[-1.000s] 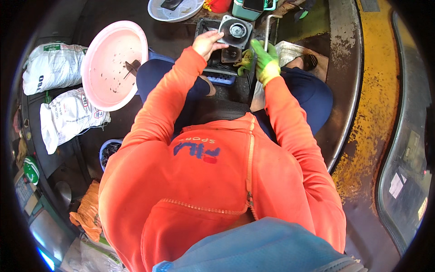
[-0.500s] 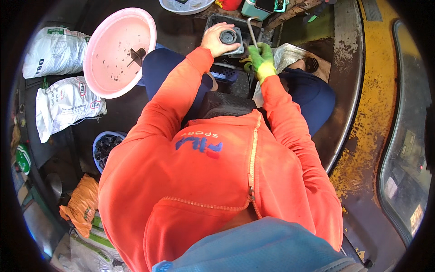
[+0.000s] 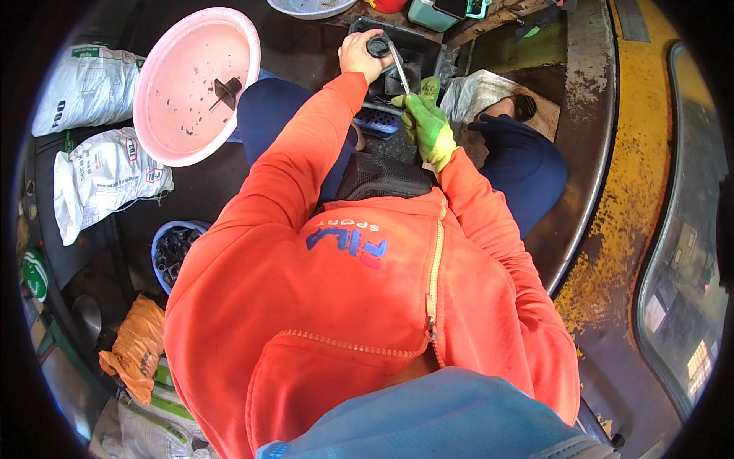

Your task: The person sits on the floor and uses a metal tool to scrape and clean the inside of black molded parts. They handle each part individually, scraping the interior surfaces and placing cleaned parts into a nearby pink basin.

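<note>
My bare left hand (image 3: 358, 58) grips a small dark round part (image 3: 378, 47) with a ringed top, over a black tray (image 3: 437, 57). In my right hand (image 3: 425, 121), which wears a green and yellow glove, is a slim metal hand tool (image 3: 399, 69). Its fingers close round the handle end. The far end of the tool reaches up to the right side of the round part; whether it touches cannot be told. More dark pieces lie in the tray beneath the tool, partly hidden by it.
On the left, a pink basin (image 3: 172, 92) holds a dark piece, beside white sacks (image 3: 88, 96). A blue bucket (image 3: 164, 256) of dark parts and an orange bag (image 3: 138, 344) stand nearer. A teal box (image 3: 432, 15) is at the back; a worn yellow metal edge (image 3: 623, 191) runs along the right.
The tool has swung from upright to leaning left, its far end now by the round part. My left hand has turned with the part, and my right hand has shifted slightly left and nearer.
</note>
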The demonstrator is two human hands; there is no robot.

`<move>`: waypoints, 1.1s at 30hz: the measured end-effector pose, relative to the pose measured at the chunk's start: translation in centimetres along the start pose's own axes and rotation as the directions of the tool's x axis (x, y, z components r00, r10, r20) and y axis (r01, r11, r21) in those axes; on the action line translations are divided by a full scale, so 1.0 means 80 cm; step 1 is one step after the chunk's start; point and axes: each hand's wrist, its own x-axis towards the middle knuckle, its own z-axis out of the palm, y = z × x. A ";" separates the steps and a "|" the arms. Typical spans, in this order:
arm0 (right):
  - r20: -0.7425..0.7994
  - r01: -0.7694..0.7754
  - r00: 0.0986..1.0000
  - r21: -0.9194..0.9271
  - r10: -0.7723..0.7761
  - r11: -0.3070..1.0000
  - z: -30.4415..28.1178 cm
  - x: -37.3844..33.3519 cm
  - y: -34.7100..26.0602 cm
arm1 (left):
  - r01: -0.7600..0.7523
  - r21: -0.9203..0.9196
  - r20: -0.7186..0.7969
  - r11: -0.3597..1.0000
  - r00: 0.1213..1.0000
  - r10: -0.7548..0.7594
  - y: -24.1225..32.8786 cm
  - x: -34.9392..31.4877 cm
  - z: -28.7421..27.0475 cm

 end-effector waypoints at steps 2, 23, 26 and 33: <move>-0.080 -0.032 0.996 0.005 0.033 0.999 -0.004 0.010 0.012 | -0.025 0.014 0.004 1.000 1.000 0.025 -0.002 -0.002 0.002; -0.017 0.331 0.864 -0.733 -0.503 0.594 -0.010 0.040 0.032 | -0.013 0.039 0.095 0.999 0.995 0.009 -0.032 -0.016 0.029; 0.083 0.579 0.624 -0.717 -0.777 0.389 -0.011 0.037 0.032 | -0.056 -0.002 0.036 0.998 0.998 0.056 -0.033 -0.016 0.031; -0.204 0.149 0.909 -0.657 -0.364 0.739 -0.027 0.063 0.057 | -0.059 -0.055 0.126 0.997 0.990 0.065 -0.025 -0.017 0.033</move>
